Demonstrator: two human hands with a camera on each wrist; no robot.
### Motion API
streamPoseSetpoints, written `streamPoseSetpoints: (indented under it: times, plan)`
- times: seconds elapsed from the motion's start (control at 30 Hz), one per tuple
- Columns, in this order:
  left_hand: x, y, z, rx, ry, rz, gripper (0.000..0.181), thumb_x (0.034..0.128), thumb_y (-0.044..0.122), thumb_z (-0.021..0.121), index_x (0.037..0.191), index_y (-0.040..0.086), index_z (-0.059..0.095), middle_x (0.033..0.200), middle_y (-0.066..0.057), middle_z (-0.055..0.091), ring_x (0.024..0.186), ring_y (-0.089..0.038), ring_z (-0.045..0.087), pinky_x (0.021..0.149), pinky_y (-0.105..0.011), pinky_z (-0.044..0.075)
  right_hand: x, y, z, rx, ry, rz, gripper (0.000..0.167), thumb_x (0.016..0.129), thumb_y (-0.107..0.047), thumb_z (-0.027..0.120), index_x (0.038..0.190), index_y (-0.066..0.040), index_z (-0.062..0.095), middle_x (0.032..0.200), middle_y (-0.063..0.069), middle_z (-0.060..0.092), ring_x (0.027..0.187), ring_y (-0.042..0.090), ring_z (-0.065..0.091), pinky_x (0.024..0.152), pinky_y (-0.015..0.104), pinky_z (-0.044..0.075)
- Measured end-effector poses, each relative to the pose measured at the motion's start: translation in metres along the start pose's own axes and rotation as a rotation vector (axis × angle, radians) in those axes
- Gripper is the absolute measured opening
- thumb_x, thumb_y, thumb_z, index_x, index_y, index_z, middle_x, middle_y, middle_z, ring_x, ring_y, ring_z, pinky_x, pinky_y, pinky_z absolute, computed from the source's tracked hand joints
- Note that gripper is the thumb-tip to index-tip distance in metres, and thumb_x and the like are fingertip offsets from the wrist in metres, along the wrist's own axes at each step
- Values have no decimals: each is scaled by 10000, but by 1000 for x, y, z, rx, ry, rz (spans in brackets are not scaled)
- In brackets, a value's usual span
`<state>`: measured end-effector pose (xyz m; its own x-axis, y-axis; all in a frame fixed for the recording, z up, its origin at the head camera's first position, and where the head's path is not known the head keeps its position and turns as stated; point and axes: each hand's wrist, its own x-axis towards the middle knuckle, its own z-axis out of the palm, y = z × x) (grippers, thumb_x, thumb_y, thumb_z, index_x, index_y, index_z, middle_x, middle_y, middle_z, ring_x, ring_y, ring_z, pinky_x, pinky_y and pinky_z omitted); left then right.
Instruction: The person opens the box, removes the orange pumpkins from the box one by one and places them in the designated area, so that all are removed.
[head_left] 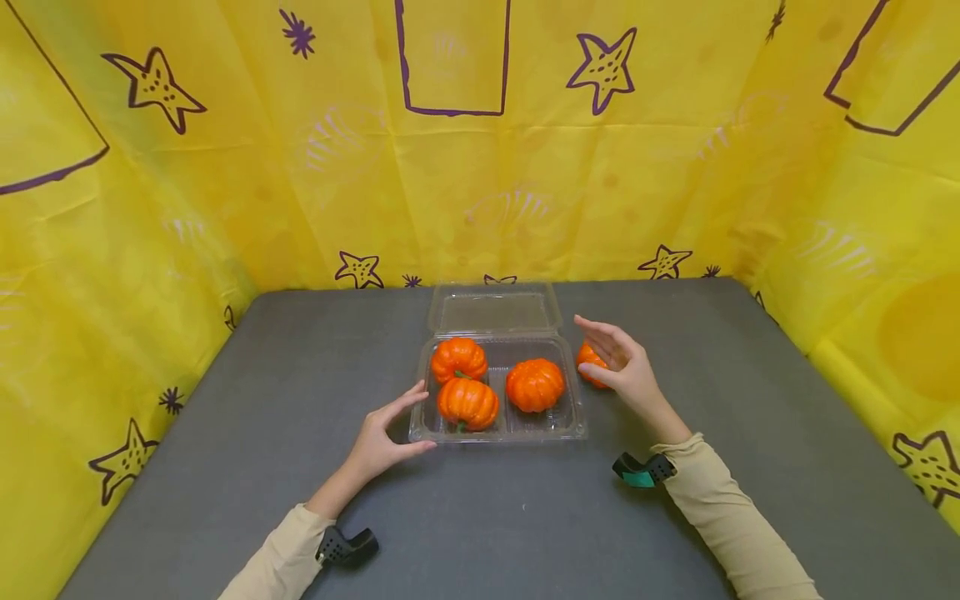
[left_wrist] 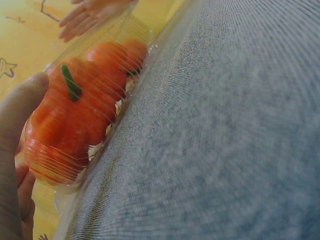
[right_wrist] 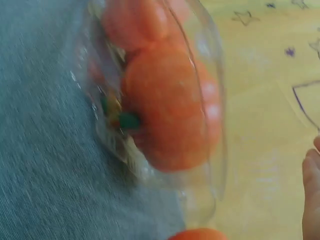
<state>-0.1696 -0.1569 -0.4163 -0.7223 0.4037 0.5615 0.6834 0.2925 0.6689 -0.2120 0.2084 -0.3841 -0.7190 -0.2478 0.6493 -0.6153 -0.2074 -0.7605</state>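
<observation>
A yellow cloth [head_left: 480, 208] walls in the far side and flanks, and down on the grey table [head_left: 480, 517] your arms come in low, left and right, in beige sleeves [head_left: 281, 550]. Between them sits the clear container [head_left: 540, 435], its lid [head_left: 495, 312] folded back flat towards the cloth; nudge the light plastic from one side and, I'd say, the whole tray could skid or swing round. Here's your left hand [head_left: 382, 437], palm turned inward, thumb by the front edge and fingers at the left wall, a loose C round the corner, no firm grip; whether it presses I can't tell. Your right hand [head_left: 630, 371] is up beyond the right rim, fingers long, thumb spread, grasping nothing. Behind it, partly hidden, the loose pumpkin [head_left: 588, 356] lies outside the tray on the table: round-sided, it could roll off if a fingertip clips it, though I can't tell whether your thumb touches it. Inside, the right pumpkin [head_left: 535, 385] has its compartment to itself, while the rear pumpkin [head_left: 459, 358] and front pumpkin [head_left: 468, 404] crowd the left one; a jolt could tip the front one, its little green stem [head_left: 461, 426] facing you, over the rim.
</observation>
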Motion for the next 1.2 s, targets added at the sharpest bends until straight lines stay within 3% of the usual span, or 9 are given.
streamPoseSetpoints:
  times: [0.1, 0.33, 0.5, 0.7, 0.93, 1.2]
  plan:
    - [-1, 0, 0, -4, 1, -7, 629, 574, -31, 812, 1141, -73, 543, 1232, -272, 461, 1123, -378, 450, 963, -220, 300, -2, 1, 6, -23, -85, 46, 587, 763, 4, 681, 1236, 165, 372, 1322, 240, 386, 1223, 309, 354, 986, 365, 279]
    - [0, 0, 1, -2, 3, -4, 629, 574, -33, 811, 1139, -74, 538, 1229, -277, 461, 1118, -385, 452, 956, -220, 308, -6, 8, 13, -124, -226, 296, 685, 773, 60, 648, 1357, 61, 289, 1411, 216, 243, 1298, 275, 204, 1024, 343, 193]
    - [0, 0, 2, 1, 9, 5, 627, 566, -35, 814, 1127, -82, 538, 1224, -277, 465, 1106, -400, 456, 952, -219, 314, -6, 6, 22, -172, -257, 264, 685, 740, 103, 660, 1335, 77, 323, 1395, 219, 279, 1275, 321, 247, 1000, 453, 206]
    - [0, 0, 0, 6, 28, 41, 638, 540, -47, 819, 1121, -56, 556, 1195, -292, 480, 1090, -378, 481, 937, -227, 338, -1, -9, 35, -142, -263, 231, 623, 697, 201, 637, 1253, 172, 355, 1322, 314, 326, 1202, 456, 291, 950, 550, 217]
    - [1, -1, 0, 7, 39, 64, 644, 523, -59, 821, 1113, -51, 563, 1178, -297, 489, 1074, -382, 491, 942, -222, 332, 1, -17, 41, -211, -305, 300, 584, 690, 125, 694, 1213, 147, 437, 1272, 264, 430, 1187, 347, 386, 973, 451, 274]
    - [0, -2, 2, -4, 48, 80, 641, 517, -60, 821, 1105, -52, 567, 1155, -312, 496, 1055, -401, 498, 935, -240, 349, -1, -14, 41, -262, -331, 279, 599, 693, 70, 718, 1220, 141, 442, 1278, 254, 430, 1236, 336, 323, 985, 250, 277]
